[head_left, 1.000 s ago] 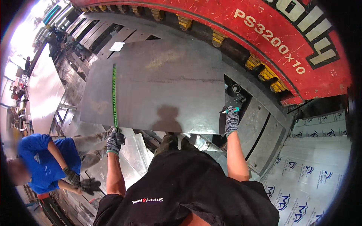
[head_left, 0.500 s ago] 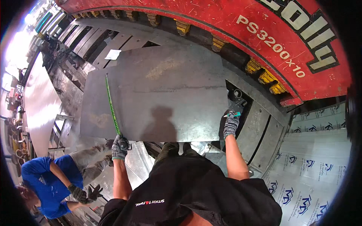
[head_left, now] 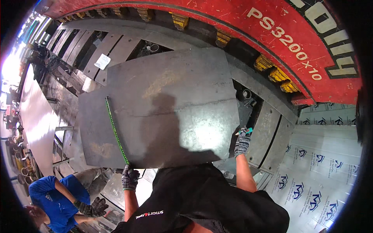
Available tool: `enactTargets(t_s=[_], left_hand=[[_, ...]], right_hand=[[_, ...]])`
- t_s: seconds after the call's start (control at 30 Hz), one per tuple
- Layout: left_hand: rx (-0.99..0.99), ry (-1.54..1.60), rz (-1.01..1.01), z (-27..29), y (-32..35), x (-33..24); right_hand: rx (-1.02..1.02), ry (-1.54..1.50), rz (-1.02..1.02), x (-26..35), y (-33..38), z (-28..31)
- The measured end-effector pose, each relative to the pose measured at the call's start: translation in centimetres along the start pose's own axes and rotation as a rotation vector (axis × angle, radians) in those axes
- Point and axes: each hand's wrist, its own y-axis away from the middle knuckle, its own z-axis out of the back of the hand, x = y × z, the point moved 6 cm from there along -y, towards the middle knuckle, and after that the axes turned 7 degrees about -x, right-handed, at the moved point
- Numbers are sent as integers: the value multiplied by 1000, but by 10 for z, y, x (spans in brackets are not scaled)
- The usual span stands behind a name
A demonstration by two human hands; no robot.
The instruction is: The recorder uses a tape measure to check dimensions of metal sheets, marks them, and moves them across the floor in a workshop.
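A dark grey metal sheet [head_left: 186, 85] spreads in front of me, with what looks like a second sheet's edge [head_left: 91, 116] showing at its left. My left hand [head_left: 130, 178], in a grey knit glove, is closed at the near edge around a tape measure whose case is mostly hidden. Its green blade [head_left: 115, 132] runs out over the metal, away from me. At the right edge my gloved right hand [head_left: 242, 144] is closed on a small teal-and-white object [head_left: 248, 131]; its kind is unclear.
A red machine beam [head_left: 217, 17] with yellow clamps [head_left: 278, 73] arches across the far side. Slotted steel bed plates [head_left: 268, 132] lie at the right. White paper [head_left: 102, 61] rests at far left. A co-worker in blue [head_left: 66, 198] is at lower left, wearing dark gloves [head_left: 97, 207].
My view has shifted, and the sheet's near edge now sits closer to my body. Both my hands appear lower in the picture. The co-worker's hands have changed position.
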Motion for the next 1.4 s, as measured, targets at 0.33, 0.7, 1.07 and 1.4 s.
enactTargets(t_s=[0.33, 0.7, 1.07, 1.4], left_hand=[[-54, -276, 99, 20, -7, -10], [50, -225, 197, -1, 5, -29], [323, -720, 46, -87, 56, -178], [801, -1409, -841, -436, -79, -240]], right_hand=[[-71, -6, 55, -21, 16, 12], [-53, 123, -99, -6, 17, 8], [-91, -45, -35, 1, -18, -16], [21, -111, 25, 70, -9, -80]])
